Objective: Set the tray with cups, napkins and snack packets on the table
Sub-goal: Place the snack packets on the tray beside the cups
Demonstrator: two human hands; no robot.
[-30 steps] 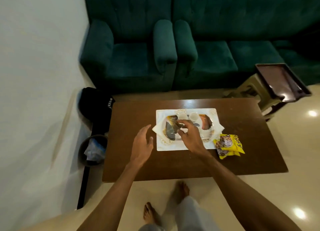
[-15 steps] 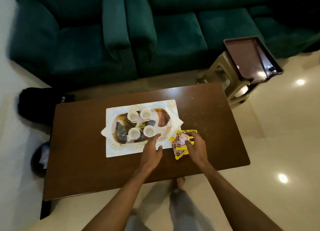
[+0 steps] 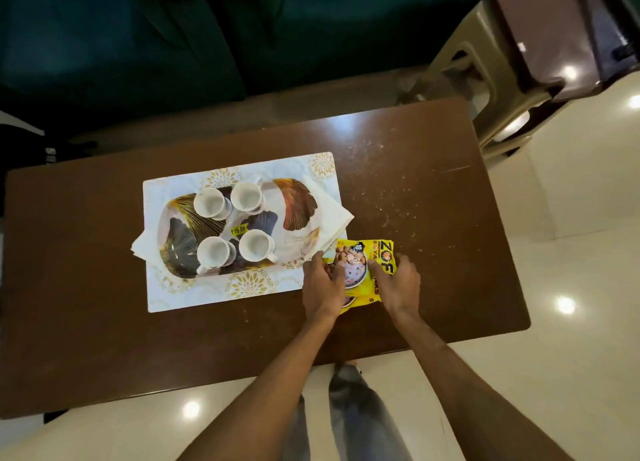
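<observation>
Holding the snack packet [image 3: 360, 263] by its sides, my left hand [image 3: 322, 282] and right hand [image 3: 398, 284] curled on it; near-right of the tray [image 3: 299, 204], probably because cups [image 3: 249, 197] fill that.

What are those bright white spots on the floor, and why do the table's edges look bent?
In the head view, the spots on the floor are glare, likely lights mirrored in glossy tiles; a softer sheen lies on the table. Also in the head view, the wide-angle lens bows the table's edges, and the sofa sits dark while the snack packet reads clearly.
</observation>
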